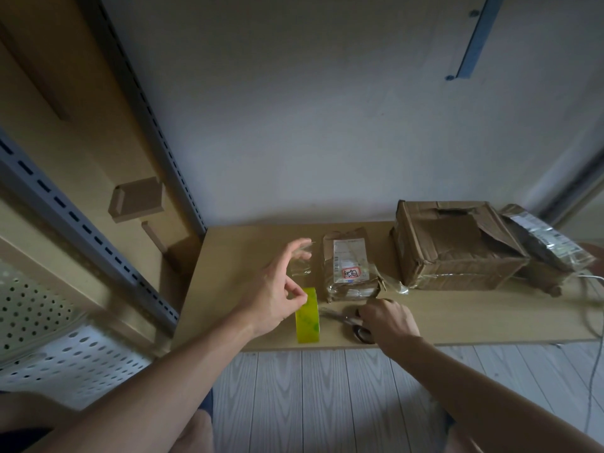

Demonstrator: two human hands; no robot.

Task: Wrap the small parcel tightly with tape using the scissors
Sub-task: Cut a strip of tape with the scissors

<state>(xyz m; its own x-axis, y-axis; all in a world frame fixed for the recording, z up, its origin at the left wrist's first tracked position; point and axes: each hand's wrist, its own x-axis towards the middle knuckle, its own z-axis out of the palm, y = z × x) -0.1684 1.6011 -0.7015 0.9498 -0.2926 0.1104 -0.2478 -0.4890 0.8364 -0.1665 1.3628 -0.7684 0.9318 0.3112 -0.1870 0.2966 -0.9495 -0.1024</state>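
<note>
Yellow-green tape roll (308, 318) stands on its edge close to the near edge of the counter (235, 289), a little left of the middle. Your left hand (274, 295) hovers just above and behind it. The thumb and one finger pinch together, and the forefinger stretches up and away toward the far edge. A strip of clear tape (300, 263) runs between that forefinger and the pinch, off the counter and crinkled, catching the light.

Over to your right hand (390, 320): it's down on the counter by the near edge, fingers curled over the handles of the scissors (340, 317). One black loop peeks out on the near side of the hand. The blades lie flat, pointing left at the roll and stopping just short of it.

The small parcel (351, 266) lies flat around the middle of the counter, just behind the scissors and just right of the lifted strip. It's brown and creased, with a white label on top and a red-framed stamp on that label. Neither hand touches it.

Further right, a large battered cardboard box (451, 246) sits against the far edge with its top torn open. Beside it, toward the far right corner, is a parcel in silvery film (549, 246). A thin cable (591, 289) trails off the right edge.
</note>
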